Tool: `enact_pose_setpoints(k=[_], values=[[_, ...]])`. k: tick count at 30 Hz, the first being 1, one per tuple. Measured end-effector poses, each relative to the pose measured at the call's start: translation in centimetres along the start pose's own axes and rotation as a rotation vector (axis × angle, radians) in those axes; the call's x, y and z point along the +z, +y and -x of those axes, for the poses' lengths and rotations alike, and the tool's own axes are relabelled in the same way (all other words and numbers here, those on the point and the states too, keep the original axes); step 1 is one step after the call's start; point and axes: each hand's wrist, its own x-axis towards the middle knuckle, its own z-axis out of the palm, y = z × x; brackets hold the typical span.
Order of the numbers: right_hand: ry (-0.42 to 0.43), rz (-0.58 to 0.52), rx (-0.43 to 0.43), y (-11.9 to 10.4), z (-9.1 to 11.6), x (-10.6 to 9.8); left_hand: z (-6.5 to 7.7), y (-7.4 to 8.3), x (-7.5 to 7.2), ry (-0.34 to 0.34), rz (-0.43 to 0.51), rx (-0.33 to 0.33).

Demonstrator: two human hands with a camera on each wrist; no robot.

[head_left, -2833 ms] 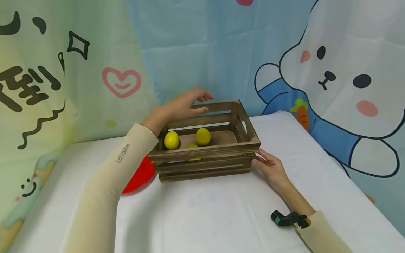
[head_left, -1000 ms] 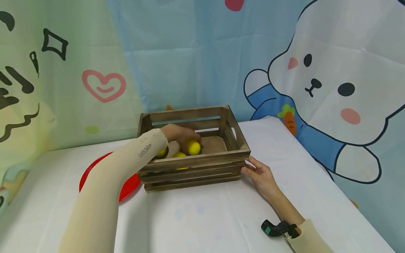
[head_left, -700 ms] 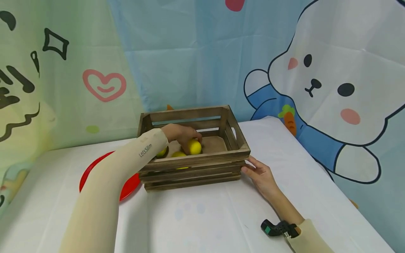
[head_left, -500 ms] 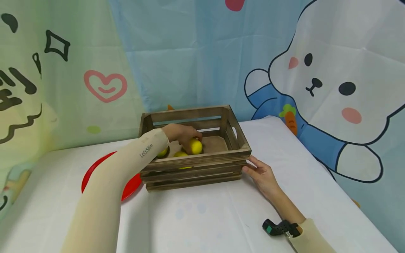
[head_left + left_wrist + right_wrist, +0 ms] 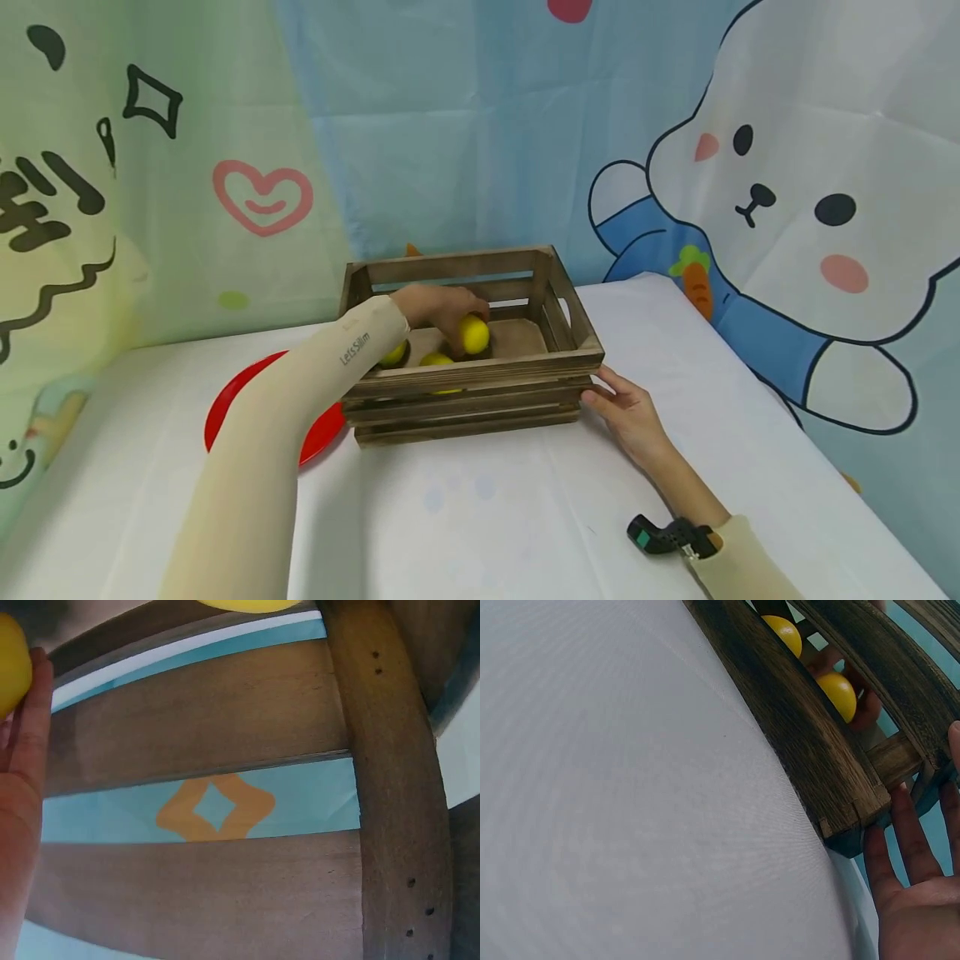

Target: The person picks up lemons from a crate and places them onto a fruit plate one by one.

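Crate of brown wooden slats (image 5: 510,370), rectangular and open-topped, stands upright on the white cloth-covered worktop (image 5: 465,517). The left hand (image 5: 442,307) reaches down inside it, fingers curled round a glossy yellow rounded fruit (image 5: 476,334); whether this touches the crate's floor cannot be told. Two similar pieces lie in the crate to its left: a middle yellow fruit (image 5: 436,359), partly hidden by the front rail, and a leftmost yellow fruit (image 5: 393,356), partly covered by the cream long sleeve (image 5: 255,467). The right hand (image 5: 628,417) has its fingers apart and nearly straight, their tips touching the crate's right end at the near corner. A round red plate (image 5: 324,432) lies just beside the crate's left end, partly hidden by the left forearm. A black strapped device (image 5: 671,537) sits on the right wrist.
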Motion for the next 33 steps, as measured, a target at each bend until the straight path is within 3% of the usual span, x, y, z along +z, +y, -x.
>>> enact_pose_setpoints(k=[6, 16, 25, 33], values=[[-0.014, -0.019, 0.003, 0.1, 0.1, -0.1, 0.7, 0.1, -1.0, 0.037, 0.050, -0.011], [-0.004, -0.011, 0.011, 0.0, 0.1, 0.0, 2.5, -0.6, -2.5, 0.133, 0.052, 0.041], [0.015, 0.040, 0.022, 0.3, -0.4, 0.1, 5.6, -1.3, -4.6, 0.275, 0.208, 0.111], [0.023, 0.017, 0.024, 0.3, -0.4, 0.3, 7.3, -1.3, -4.6, 0.404, 0.220, 0.162]])
